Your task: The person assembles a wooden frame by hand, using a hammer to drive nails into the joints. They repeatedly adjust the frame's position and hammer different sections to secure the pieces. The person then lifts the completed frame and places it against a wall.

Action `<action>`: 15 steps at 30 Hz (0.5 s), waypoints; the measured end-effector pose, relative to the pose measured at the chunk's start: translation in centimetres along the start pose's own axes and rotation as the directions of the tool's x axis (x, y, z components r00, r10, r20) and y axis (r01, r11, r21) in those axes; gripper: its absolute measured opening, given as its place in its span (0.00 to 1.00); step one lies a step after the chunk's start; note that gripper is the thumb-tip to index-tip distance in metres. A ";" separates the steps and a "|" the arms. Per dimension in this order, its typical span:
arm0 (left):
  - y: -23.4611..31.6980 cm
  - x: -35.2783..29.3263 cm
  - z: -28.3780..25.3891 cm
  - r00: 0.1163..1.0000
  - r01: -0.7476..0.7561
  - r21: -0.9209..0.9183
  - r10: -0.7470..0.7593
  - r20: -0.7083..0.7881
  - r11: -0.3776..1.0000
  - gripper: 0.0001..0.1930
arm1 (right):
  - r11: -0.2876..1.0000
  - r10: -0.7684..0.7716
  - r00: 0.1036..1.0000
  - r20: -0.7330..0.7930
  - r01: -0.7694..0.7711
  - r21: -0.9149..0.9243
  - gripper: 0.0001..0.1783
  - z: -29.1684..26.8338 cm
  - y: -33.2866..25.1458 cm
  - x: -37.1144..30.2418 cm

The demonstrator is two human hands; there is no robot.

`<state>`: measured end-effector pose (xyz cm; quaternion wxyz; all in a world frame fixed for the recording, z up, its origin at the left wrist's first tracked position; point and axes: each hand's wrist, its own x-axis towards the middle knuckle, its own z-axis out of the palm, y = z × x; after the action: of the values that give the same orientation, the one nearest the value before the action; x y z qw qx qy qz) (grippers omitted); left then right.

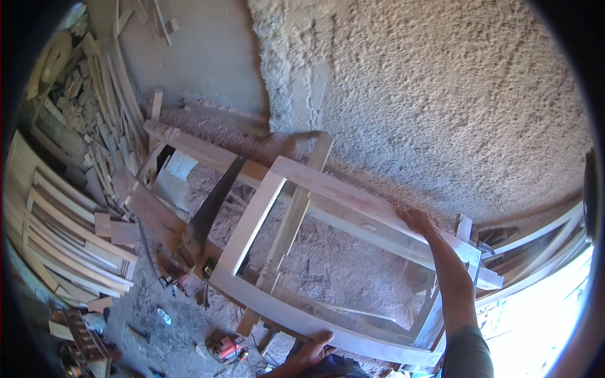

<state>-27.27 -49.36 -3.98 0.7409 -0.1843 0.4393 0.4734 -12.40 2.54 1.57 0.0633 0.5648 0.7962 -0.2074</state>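
Sawdust-heaped workshop floor [328,264]: a rectangular pale wooden frame [252,220] lies lengthwise between both hands, left hand [312,351] clasping its near rail, right hand [417,220] gripping the far rail.

Daylight glare blown out lower right, dim left, fisheye-bent dark rim

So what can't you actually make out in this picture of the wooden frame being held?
- Left hand, head view: only fingers on the wooden frame show; the lower edge cuts off the rest.
- Right hand: its palm is pressed against the far rail, so its grip is hidden.
- Frame's right corner: washed out by glare.
- Red power tool on the floor: too small to identify.
- Wood scraps at left: bent and blurred by the lens rim.
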 end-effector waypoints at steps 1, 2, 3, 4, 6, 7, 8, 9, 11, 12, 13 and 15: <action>-0.1 -0.5 -0.1 1.000 0.008 0.004 -0.008 0.000 1.000 0.16 | 1.000 0.009 0.998 -0.058 -0.009 0.003 0.44 0.0 -0.8 -1.1; 0.0 -0.9 -0.4 0.999 -0.005 0.027 0.004 0.042 1.000 0.15 | 1.000 0.021 0.993 -0.117 -0.021 0.005 0.44 -0.4 -0.9 -2.3; 0.3 -0.9 -0.7 0.997 -0.016 0.030 0.013 0.078 0.999 0.15 | 0.999 -0.010 0.991 -0.136 0.016 0.040 0.43 -1.2 -0.6 -2.9; 0.3 -1.4 -0.8 0.994 -0.018 0.032 0.015 0.112 0.999 0.15 | 0.996 -0.036 0.988 -0.152 0.047 0.073 0.41 -2.0 0.1 -3.9; 0.4 -2.2 -1.2 0.991 -0.030 0.060 0.022 0.135 0.998 0.15 | 0.998 -0.042 0.983 -0.177 0.048 0.033 0.38 -4.6 -0.6 -6.2; 0.4 -2.8 -1.5 0.992 -0.043 0.079 0.033 0.123 0.996 0.15 | 0.999 -0.030 0.983 -0.183 0.023 -0.041 0.37 -6.9 -3.1 -8.2; 0.3 -3.4 -1.7 0.992 -0.050 0.102 0.038 0.117 0.993 0.15 | 0.993 -0.011 0.981 -0.195 -0.012 -0.116 0.35 -9.1 -4.6 -10.4; 0.4 -4.1 -1.6 0.980 -0.070 0.116 0.046 0.195 0.991 0.14 | 0.992 -0.009 0.971 -0.237 -0.022 -0.124 0.35 -10.5 -4.4 -12.3; 0.6 -5.3 -1.4 0.937 -0.115 0.143 0.060 0.344 0.983 0.14 | 0.990 -0.006 0.947 -0.322 -0.039 -0.134 0.34 -12.6 -3.9 -15.8; 0.2 -5.2 -1.7 0.929 -0.195 0.161 0.130 0.347 0.968 0.13 | 0.990 -0.006 0.930 -0.368 -0.046 -0.133 0.33 -13.8 -3.9 -17.8; -0.4 -4.9 -2.2 0.915 -0.272 0.178 0.197 0.352 0.946 0.13 | 0.990 -0.004 0.911 -0.412 -0.055 -0.132 0.33 -14.8 -3.8 -19.9; -1.2 -4.3 -2.7 0.899 -0.323 0.148 0.254 0.357 0.935 0.12 | 0.992 0.003 0.869 -0.495 -0.066 -0.111 0.32 -16.9 -3.9 -25.0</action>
<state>-28.29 -54.12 -2.12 0.7404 0.0422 0.3769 0.5550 -4.94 -13.60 26.31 -0.1038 0.6081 0.7870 -0.0052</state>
